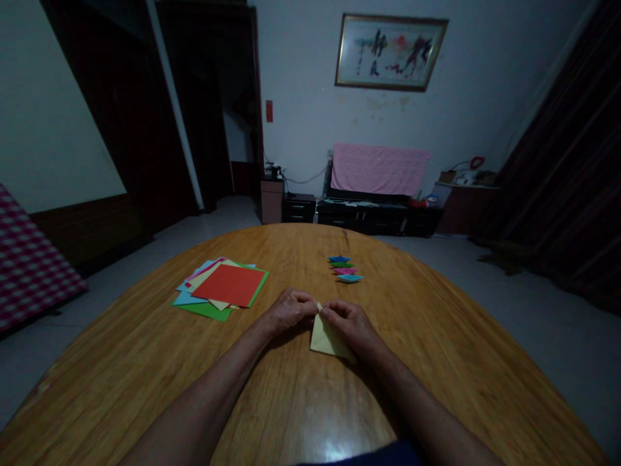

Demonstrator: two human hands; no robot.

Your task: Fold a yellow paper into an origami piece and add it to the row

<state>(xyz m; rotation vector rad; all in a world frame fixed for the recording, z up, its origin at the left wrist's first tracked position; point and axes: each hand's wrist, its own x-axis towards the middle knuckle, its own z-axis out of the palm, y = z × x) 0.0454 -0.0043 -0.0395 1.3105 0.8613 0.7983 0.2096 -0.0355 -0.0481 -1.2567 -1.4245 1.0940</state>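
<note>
A pale yellow sheet of folded paper (pixel 327 338), roughly triangular in outline, is between my hands above the near middle of the table. My left hand (pixel 291 309) pinches its top corner with thumb and forefinger. Close beside it, my right hand (pixel 350 322) grips the same paper just below that corner, its fingers covering the right edge. Beyond my hands stands a short row of small folded paper boats: a dark blue one (pixel 339 259), a green one (pixel 342 265), a pink one (pixel 345 272) and a light blue one (pixel 350 279).
A loose pile of coloured paper sheets, with a red sheet (pixel 230 285) on top, lies left of my hands on the round wooden table (pixel 272 414). Past the far edge are a low black cabinet (pixel 359 217) and a pink cloth (pixel 378 169). A checked cloth (pixel 29 265) hangs at far left.
</note>
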